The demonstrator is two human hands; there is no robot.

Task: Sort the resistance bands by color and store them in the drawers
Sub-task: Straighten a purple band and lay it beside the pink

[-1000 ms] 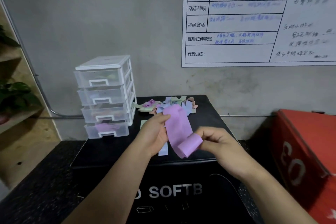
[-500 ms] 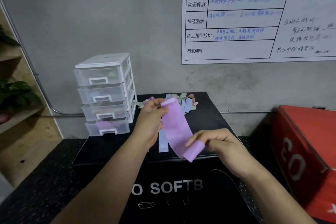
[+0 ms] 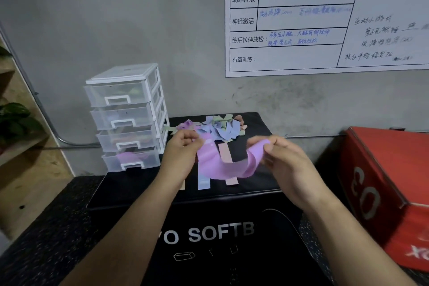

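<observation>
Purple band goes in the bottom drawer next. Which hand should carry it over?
Probably left. The left hand grips the band and is beside the bottom drawer, which holds purple; the right hand, also gripping, is farther off.
</observation>
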